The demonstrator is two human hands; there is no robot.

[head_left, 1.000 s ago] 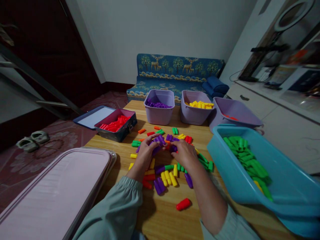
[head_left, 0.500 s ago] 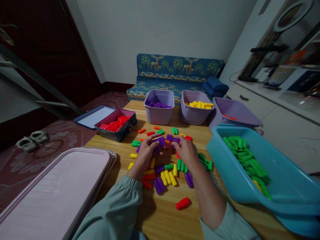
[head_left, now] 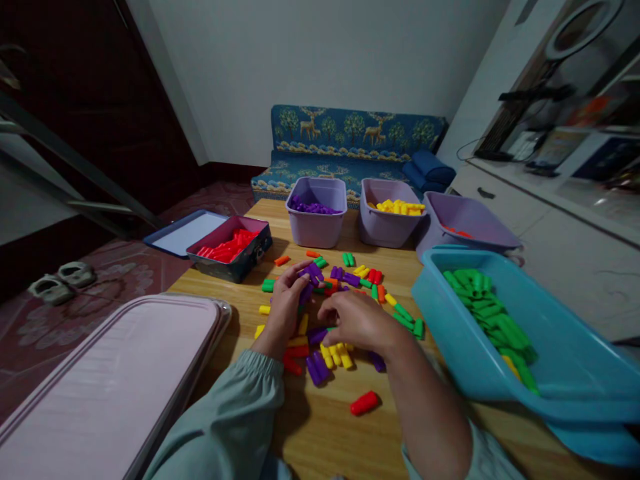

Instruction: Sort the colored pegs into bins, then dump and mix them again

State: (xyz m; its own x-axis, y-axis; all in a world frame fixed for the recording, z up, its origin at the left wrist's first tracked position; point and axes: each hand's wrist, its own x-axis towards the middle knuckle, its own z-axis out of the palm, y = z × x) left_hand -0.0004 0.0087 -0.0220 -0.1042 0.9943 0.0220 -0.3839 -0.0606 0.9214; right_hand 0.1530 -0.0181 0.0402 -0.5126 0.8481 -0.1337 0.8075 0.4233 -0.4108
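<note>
Two bare hands are over little plastic pegs on a wooden worktop point(head_left: 325, 443). The left hand point(head_left: 284, 307) is just left of the middle of the frame. Its grip is pinching some purple pegs point(head_left: 313, 272) between the thumb and fingers. The right hand point(head_left: 363, 320) is just right of the middle, palm down. Its grip is spread, with a gap between the thumb and the pointing finger. I cannot tell if its hidden fingers touch anything. Right by its thumb are some yellow pegs point(head_left: 337, 355), and one red peg point(head_left: 365, 403) lies alone, low in the middle.

More pegs, green, orange, red and purple, are dotted about in the middle of the frame. Behind them stand three light purple tubs: one with purple pegs inside point(head_left: 316, 230), one with yellow pegs point(head_left: 387, 230), and one to the right with a few red pegs point(head_left: 480, 213). A big blue tub point(head_left: 445, 333) on the right side holds lots of green pegs point(head_left: 493, 313). Left of the middle, an open tin box point(head_left: 227, 270) is full of red pegs. A pale pink lid point(head_left: 115, 367) is at the lower left.
</note>
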